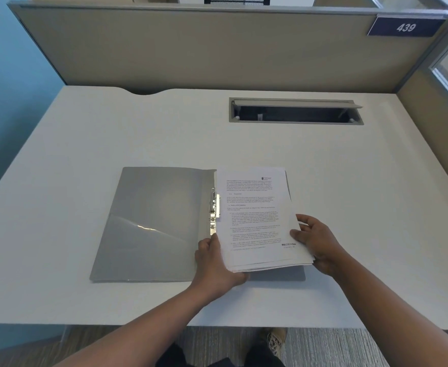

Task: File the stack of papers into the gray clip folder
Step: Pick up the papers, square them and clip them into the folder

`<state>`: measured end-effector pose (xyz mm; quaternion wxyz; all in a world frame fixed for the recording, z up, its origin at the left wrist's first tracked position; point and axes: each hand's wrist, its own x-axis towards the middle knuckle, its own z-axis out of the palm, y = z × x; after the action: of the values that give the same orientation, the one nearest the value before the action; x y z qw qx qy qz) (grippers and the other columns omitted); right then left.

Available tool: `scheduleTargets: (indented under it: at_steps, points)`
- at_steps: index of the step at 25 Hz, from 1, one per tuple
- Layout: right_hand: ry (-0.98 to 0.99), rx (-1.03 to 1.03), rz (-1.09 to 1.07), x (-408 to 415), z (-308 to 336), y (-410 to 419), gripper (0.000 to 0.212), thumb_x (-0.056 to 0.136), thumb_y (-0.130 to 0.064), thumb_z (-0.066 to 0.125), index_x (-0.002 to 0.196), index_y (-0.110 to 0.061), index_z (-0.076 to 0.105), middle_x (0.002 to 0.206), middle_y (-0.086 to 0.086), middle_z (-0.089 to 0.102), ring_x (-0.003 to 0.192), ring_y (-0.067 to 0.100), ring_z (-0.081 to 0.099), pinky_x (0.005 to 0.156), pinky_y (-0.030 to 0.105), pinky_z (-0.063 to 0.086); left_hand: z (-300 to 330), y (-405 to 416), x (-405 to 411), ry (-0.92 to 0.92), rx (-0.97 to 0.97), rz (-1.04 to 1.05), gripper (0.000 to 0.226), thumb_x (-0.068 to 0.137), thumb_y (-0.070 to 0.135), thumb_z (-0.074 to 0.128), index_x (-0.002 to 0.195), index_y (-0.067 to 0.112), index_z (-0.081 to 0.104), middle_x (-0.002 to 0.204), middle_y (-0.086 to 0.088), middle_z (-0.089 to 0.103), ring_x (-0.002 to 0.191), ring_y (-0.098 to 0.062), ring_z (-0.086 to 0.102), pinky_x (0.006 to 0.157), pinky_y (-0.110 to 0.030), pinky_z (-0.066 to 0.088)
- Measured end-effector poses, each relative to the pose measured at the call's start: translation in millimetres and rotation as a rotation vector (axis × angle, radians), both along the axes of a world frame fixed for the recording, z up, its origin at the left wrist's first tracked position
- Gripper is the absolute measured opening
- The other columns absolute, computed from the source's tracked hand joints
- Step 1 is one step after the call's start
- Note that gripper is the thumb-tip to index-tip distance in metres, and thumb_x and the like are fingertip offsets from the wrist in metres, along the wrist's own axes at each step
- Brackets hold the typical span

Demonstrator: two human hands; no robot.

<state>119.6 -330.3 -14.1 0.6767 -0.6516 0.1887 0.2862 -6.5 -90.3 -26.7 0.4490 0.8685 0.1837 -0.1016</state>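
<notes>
The gray clip folder (154, 223) lies open on the white desk, its metal clip (213, 207) standing along the spine. A stack of printed papers (257, 215) rests over the folder's right half, its left edge against the clip. My left hand (214, 258) grips the stack's lower left corner. The lower right edge of the stack is held by my right hand (318, 242), thumb on top of the sheets. The near edge of the stack is lifted a little off the folder.
The white desk (85, 144) is bounded by beige cubicle partitions at the back and right. An open cable tray slot (295, 111) is sunk in the desk at the back right. A number plate (405, 27) hangs on the partition.
</notes>
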Motion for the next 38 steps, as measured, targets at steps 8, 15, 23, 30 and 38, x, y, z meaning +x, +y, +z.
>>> scheduleTargets:
  at_steps: [8, 15, 23, 30, 38]
  points:
    - [-0.145, -0.27, 0.085, -10.9, 0.5, 3.9, 0.048, 0.09, -0.01, 0.076, 0.135, -0.013, 0.058, 0.12, -0.002, 0.067, 0.092, 0.017, 0.073, 0.07, 0.025, 0.059, 4.1, 8.1, 3.4, 0.066, -0.134, 0.034, 0.086, 0.05, 0.048, 0.091, 0.119, 0.035, 0.041, 0.114, 0.014, 0.038, 0.108, -0.002, 0.043, 0.077, -0.014, 0.042]
    - [-0.222, -0.534, 0.658, -21.6, 10.5, -4.1, 0.141, 0.052, -0.049, 0.094, 0.163, -0.033, 0.009, 0.169, -0.012, 0.009, 0.152, 0.017, 0.026, 0.119, 0.034, 0.031, 3.1, 5.6, 1.4, -0.009, -0.119, 0.04, 0.082, 0.052, 0.046, 0.089, 0.12, 0.038, 0.044, 0.11, 0.021, 0.036, 0.113, -0.007, 0.042, 0.082, -0.018, 0.045]
    - [-0.306, -0.728, 0.945, -28.2, 12.5, 2.5, 0.152, 0.062, -0.043, 0.094, 0.152, -0.042, -0.029, 0.164, -0.007, -0.036, 0.158, 0.021, -0.006, 0.125, 0.041, 0.02, 3.5, 4.0, -2.0, -0.034, -0.143, 0.03, 0.083, 0.054, 0.049, 0.085, 0.12, 0.049, 0.035, 0.108, 0.028, 0.03, 0.116, -0.008, 0.04, 0.075, -0.005, 0.034]
    - [-0.383, -0.729, 0.849, -34.3, 4.3, 0.4, 0.15, 0.06, -0.045, 0.094, 0.16, -0.028, -0.016, 0.171, -0.01, -0.007, 0.156, 0.018, 0.008, 0.124, 0.037, 0.023, 1.1, 3.4, -5.7, -0.09, -0.074, -0.007, 0.095, 0.044, 0.056, 0.088, 0.118, 0.054, 0.029, 0.104, 0.055, 0.019, 0.114, -0.005, 0.039, 0.079, -0.005, 0.034]
    - [-0.394, -0.739, 0.766, -44.7, -5.4, -3.4, 0.141, 0.06, -0.047, 0.094, 0.163, -0.021, 0.003, 0.169, -0.01, -0.005, 0.152, 0.018, 0.02, 0.114, 0.025, 0.026, -7.6, 2.8, -10.8, -0.144, -0.009, 0.016, 0.095, 0.047, 0.055, 0.094, 0.126, 0.041, 0.044, 0.121, 0.018, 0.046, 0.114, 0.0, 0.046, 0.089, -0.018, 0.05]
